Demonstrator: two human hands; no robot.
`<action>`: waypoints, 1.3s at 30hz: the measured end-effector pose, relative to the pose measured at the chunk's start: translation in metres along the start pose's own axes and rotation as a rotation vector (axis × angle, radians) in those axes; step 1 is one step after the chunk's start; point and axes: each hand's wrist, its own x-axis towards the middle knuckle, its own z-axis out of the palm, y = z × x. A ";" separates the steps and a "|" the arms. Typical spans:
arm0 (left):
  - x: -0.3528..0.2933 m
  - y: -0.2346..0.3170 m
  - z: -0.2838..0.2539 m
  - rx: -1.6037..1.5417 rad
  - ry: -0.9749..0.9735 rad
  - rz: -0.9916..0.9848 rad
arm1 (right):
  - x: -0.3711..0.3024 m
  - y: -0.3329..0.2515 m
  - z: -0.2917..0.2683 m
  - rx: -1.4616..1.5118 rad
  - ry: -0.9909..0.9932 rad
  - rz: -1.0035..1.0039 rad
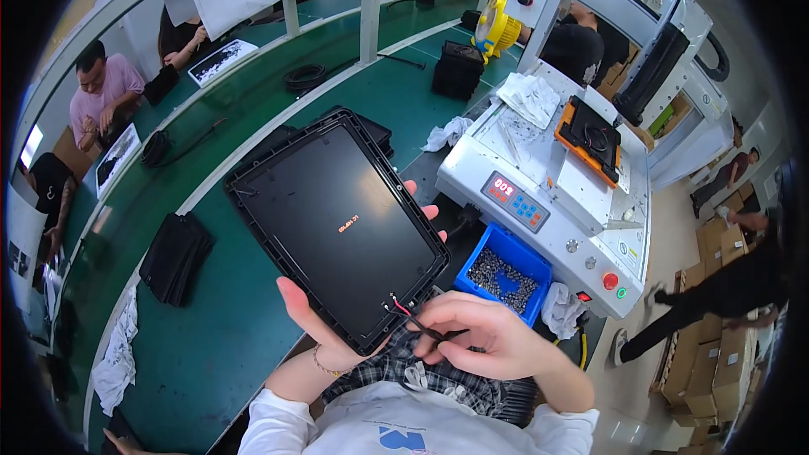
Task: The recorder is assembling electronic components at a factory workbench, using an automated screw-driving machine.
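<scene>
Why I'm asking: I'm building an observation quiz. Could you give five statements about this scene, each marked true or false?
1. The left hand holds a black panel. True.
2. The right hand is empty. False: the right hand holds a thin cable.
3. An orange-edged black item lies on the white machine. True.
4. The blue bin is left of the panel. False: the blue bin is right of it.
5. The machine's display is dark. False: the display is lit red.

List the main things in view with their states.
Left hand: gripping panel
Right hand: pinching cable
Panel: held, tilted
Cable: attached to panel
Blue bin: open, holding metal parts
Display: lit
Rag beside bin: crumpled
Cord across bench: coiled
</scene>
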 end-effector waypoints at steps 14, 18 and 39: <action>-0.015 -0.043 -0.013 -0.006 0.045 -0.081 | -0.013 0.071 0.010 0.216 0.456 -0.282; -0.015 -0.050 -0.017 -0.055 0.064 -0.095 | -0.011 0.080 0.011 0.184 0.519 -0.280; -0.020 -0.064 -0.025 0.035 0.037 -0.156 | -0.014 0.095 0.005 0.595 0.530 0.053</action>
